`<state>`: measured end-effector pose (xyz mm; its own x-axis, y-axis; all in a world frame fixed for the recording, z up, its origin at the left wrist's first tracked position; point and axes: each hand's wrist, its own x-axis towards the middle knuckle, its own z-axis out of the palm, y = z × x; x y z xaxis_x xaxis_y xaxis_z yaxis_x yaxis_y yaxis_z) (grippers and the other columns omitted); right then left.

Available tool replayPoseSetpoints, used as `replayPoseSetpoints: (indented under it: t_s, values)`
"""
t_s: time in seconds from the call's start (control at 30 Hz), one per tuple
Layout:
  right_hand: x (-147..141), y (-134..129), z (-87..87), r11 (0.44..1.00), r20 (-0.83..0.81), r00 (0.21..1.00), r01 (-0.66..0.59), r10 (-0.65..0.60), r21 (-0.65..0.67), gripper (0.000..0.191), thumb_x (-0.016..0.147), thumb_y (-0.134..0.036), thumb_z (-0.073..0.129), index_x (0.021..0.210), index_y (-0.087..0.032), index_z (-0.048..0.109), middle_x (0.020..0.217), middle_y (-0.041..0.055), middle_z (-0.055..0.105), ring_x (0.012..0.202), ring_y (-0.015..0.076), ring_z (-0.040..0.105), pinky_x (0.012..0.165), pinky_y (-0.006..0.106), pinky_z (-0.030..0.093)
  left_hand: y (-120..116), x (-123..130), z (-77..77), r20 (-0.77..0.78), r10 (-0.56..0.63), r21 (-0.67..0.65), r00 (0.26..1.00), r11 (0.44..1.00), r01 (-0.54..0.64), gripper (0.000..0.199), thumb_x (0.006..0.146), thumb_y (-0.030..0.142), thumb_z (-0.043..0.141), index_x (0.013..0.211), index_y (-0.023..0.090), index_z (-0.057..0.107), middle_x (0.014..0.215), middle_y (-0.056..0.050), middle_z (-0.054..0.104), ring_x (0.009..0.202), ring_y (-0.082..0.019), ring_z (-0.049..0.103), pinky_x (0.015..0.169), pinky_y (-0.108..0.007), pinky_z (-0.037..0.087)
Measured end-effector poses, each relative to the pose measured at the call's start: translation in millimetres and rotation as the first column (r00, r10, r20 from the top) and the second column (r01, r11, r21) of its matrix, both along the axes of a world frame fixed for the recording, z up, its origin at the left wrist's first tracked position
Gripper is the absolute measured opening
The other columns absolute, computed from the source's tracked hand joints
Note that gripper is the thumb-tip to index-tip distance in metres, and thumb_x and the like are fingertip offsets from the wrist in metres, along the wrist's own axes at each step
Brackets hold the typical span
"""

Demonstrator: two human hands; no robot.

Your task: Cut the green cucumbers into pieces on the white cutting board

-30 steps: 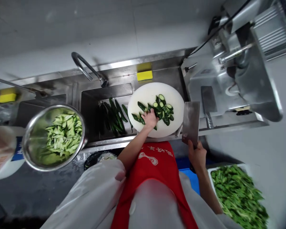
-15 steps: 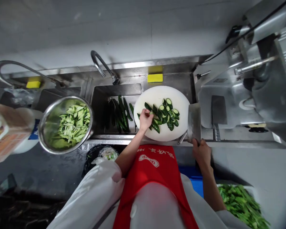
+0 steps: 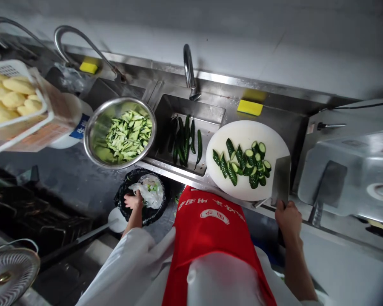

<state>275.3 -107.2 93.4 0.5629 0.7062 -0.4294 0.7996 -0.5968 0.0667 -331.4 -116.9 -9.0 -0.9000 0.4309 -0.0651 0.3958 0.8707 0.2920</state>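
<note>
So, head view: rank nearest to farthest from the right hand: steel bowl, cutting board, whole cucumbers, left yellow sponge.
From the right hand:
1. Cutting board, upper left
2. Whole cucumbers, left of that
3. Steel bowl, left of the cucumbers
4. Left yellow sponge, far back left

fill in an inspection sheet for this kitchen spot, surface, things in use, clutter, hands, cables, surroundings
Surface: white oval board on the steel counter, beside the sink
Job's things: cut cucumber pieces on the board; whole cucumbers in the sink; slices in a steel bowl
Clutter: two yellow sponges; second cleaver lying at the right
Hands: left hand open over the black-lined bin, contact unclear; right hand grips a cleaver
Cables: one dark line upper right, cable or hose unclear
Surroundings: faucets along the back; basket of pale produce at far left
</note>
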Motion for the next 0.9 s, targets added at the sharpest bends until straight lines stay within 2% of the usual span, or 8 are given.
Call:
replayPoseSetpoints:
  t_s: [0.07, 0.13, 0.2, 0.27, 0.37, 0.43, 0.53, 0.9]
  values:
    - [-3.1, 2.2, -0.8, 1.000, 0.014, 1.000, 0.006, -0.006, 0.000, 0.043, 0.097, -0.037, 0.035, 0.111, -0.005, 0.062, 0.089, 0.0219, 0.069, 0.090, 0.0358, 0.066, 0.073, 0.038, 0.044, 14.7, 15.4, 2.2, 0.001, -0.052, 0.033, 0.999, 0.998, 0.052, 0.045, 0.082, 0.035, 0.062, 0.117, 0.011, 0.048, 0.120, -0.019, 0.055, 0.122, -0.042, 0.048, 0.094, -0.059, 0.043]
    - [-6.6, 3.5, -2.0, 1.000, 0.019, 1.000, 0.004, -0.004, 0.006, 0.042, 0.097, -0.035, 0.037, 0.111, -0.005, 0.062, 0.090, 0.0216, 0.069, 0.088, 0.0337, 0.066, 0.072, 0.037, 0.043, 41.6, 57.4, 7.0, 0.041, -0.337, 0.176, 0.940, 0.929, 0.326, 0.062, 0.081, 0.042, 0.067, 0.130, 0.012, 0.044, 0.132, -0.018, 0.049, 0.131, -0.036, 0.041, 0.108, -0.053, 0.036]
    - [-10.5, 3.5, -3.3, 1.000, 0.016, 1.000, -0.007, 0.007, 0.020, 0.039, 0.097, -0.033, 0.039, 0.110, -0.005, 0.061, 0.089, 0.0202, 0.069, 0.086, 0.0307, 0.066, 0.071, 0.035, 0.042, 74.3, 120.9, 13.6, 0.045, -0.715, 0.410, 0.698, 0.650, 0.639, 0.083, 0.077, 0.054, 0.071, 0.141, 0.014, 0.036, 0.145, -0.020, 0.036, 0.139, -0.035, 0.033, 0.115, -0.051, 0.029]
    - [-15.4, 2.4, -4.7, 0.999, 0.015, 1.000, -0.014, 0.014, 0.040, 0.037, 0.096, -0.032, 0.040, 0.110, -0.006, 0.061, 0.087, 0.0186, 0.069, 0.084, 0.0285, 0.066, 0.070, 0.033, 0.042, 106.0, 191.9, 19.9, 0.038, -0.918, 0.510, 0.394, 0.357, 0.783, 0.113, 0.061, 0.065, 0.080, 0.149, 0.018, 0.028, 0.158, -0.020, 0.010, 0.146, -0.040, 0.017, 0.117, -0.053, 0.025]
    - [-24.7, -0.9, -6.3, 0.998, 0.018, 1.000, 0.006, -0.007, 0.059, 0.036, 0.097, -0.032, 0.038, 0.110, -0.007, 0.060, 0.085, 0.0169, 0.069, 0.080, 0.0271, 0.066, 0.068, 0.032, 0.040, 141.0, 280.9, 24.3, 0.041, -0.999, 0.460, -0.024, -0.002, 0.888, 0.125, 0.050, 0.071, 0.082, 0.152, 0.024, 0.029, 0.161, -0.016, -0.010, 0.148, -0.045, -0.002, 0.117, -0.058, 0.022]
    - [-31.9, -2.7, -7.0, 0.998, 0.004, 1.000, 0.028, -0.028, 0.061, 0.035, 0.098, -0.033, 0.036, 0.110, -0.009, 0.059, 0.084, 0.0159, 0.069, 0.079, 0.0265, 0.066, 0.067, 0.032, 0.040, 153.3, 319.7, 23.4, 0.028, -0.982, 0.405, -0.187, -0.160, 0.900, 0.125, 0.047, 0.071, 0.083, 0.151, 0.024, 0.032, 0.162, -0.015, -0.011, 0.145, -0.049, -0.011, 0.116, -0.065, 0.013]
    - [-41.8, -1.3, -7.2, 0.997, -0.037, 0.998, 0.051, -0.049, 0.063, 0.034, 0.099, -0.032, 0.036, 0.112, -0.009, 0.058, 0.083, 0.0151, 0.068, 0.079, 0.0258, 0.065, 0.068, 0.031, 0.039, 160.5, 354.1, 19.7, -0.020, -0.967, 0.376, -0.253, -0.242, 0.894, 0.125, 0.046, 0.074, 0.080, 0.151, 0.024, 0.035, 0.161, -0.014, -0.016, 0.142, -0.052, -0.018, 0.112, -0.072, -0.001]
    - [-22.2, 29.4, -2.6, 0.997, -0.121, 0.993, 0.005, 0.004, 0.077, 0.030, 0.099, -0.029, 0.036, 0.112, -0.010, 0.056, 0.081, 0.0116, 0.068, 0.076, 0.0228, 0.064, 0.067, 0.029, 0.034, 199.0, 417.7, 8.3, -0.065, -0.959, 0.365, -0.274, -0.279, 0.888, 0.115, 0.053, 0.075, 0.077, 0.149, 0.025, 0.038, 0.162, -0.011, -0.013, 0.140, -0.053, -0.024, 0.109, -0.075, -0.006]
